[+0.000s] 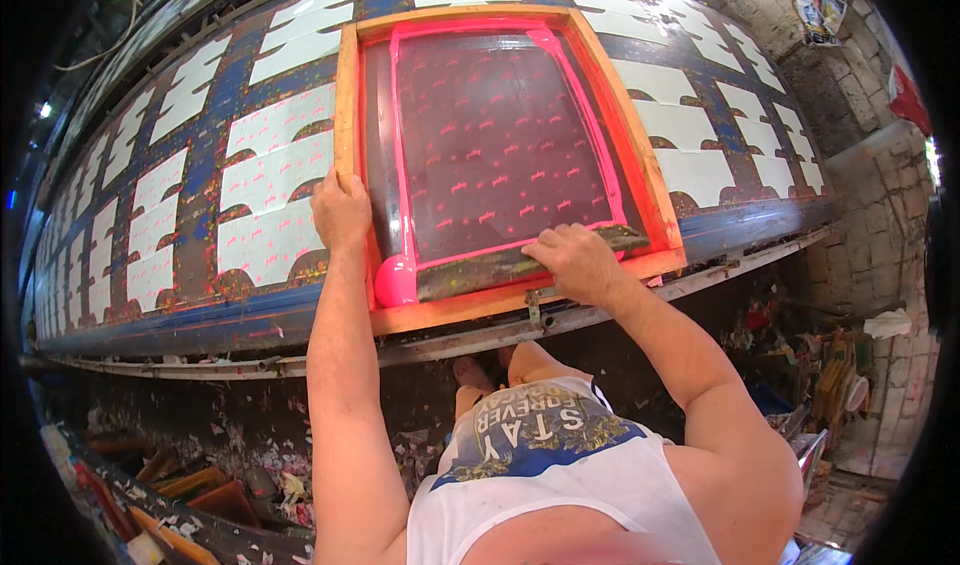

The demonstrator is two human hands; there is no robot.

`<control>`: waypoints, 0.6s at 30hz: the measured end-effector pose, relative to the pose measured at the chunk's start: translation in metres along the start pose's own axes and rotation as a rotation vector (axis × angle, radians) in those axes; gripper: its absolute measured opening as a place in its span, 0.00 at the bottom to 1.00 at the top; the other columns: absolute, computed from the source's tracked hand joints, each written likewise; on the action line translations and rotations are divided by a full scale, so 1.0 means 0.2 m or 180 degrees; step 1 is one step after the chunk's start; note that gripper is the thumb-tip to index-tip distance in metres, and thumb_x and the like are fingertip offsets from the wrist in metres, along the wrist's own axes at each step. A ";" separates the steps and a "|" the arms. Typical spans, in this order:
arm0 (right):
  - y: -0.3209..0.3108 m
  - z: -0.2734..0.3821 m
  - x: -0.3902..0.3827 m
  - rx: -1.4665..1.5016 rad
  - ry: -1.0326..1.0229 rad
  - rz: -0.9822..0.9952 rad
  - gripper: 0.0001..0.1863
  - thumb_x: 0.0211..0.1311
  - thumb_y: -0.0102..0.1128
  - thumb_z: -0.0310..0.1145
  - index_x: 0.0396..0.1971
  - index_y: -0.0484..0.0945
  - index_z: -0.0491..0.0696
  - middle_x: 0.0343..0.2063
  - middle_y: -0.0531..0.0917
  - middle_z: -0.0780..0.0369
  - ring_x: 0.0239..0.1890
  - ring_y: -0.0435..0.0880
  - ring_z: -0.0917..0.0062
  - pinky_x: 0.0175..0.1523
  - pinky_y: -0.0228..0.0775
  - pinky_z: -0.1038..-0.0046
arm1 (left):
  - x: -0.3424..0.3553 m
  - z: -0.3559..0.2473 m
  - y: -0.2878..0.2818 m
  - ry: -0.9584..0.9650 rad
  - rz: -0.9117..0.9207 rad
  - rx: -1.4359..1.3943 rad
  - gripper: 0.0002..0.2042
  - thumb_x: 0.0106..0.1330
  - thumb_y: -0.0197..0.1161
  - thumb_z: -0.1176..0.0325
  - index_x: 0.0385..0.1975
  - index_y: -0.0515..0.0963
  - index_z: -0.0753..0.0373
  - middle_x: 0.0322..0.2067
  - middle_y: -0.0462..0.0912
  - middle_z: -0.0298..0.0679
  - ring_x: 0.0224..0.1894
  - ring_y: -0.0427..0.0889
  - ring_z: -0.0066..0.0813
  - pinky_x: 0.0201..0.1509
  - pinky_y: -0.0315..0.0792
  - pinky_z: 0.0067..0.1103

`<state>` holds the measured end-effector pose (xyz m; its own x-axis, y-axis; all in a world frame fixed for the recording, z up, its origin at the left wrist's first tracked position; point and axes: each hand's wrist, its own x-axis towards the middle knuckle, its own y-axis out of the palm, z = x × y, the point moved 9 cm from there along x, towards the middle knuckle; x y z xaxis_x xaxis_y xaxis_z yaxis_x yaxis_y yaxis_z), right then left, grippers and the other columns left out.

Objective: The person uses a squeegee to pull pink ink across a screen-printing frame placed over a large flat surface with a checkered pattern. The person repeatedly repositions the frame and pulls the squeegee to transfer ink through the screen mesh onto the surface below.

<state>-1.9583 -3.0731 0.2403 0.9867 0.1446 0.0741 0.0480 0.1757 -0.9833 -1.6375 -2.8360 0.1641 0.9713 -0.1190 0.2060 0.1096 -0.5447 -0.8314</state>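
Both hands are closed: my left hand [342, 211] grips the left rail of the wooden frame [347, 100], and my right hand [578, 265], the nearer one, holds the squeegee [472, 275] toward its right end. That squeegee lies inside the frame along the near rail, over the counter [235, 317], its long axis crosswise before me, right end pointing slightly farther away.

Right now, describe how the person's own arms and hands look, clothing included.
The left hand and right hand are ungloved, with no watch or bracelet in sight. The left arm and right arm are sleeveless. The person wears a white tank top with a grey, blue and yellowish print and pale lettering.
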 end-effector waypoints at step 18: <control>0.03 -1.25 1.31 0.0409 0.0009 0.1004 0.20 0.61 0.63 0.31 0.53 0.92 0.51 0.47 0.92 0.46 0.55 0.91 0.46 0.63 0.84 0.46 | -0.05 -0.03 -0.05 -0.0108 -0.0420 0.0436 0.28 0.78 0.70 0.54 0.69 0.81 0.70 0.55 0.90 0.59 0.58 0.88 0.59 0.64 0.81 0.46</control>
<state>-1.6612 -3.2770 0.2127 0.9502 0.2088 -0.2312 -0.2795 0.2440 -0.9286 -1.6495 -2.8333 0.1737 0.9529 -0.0247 0.3023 0.2620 -0.4352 -0.8614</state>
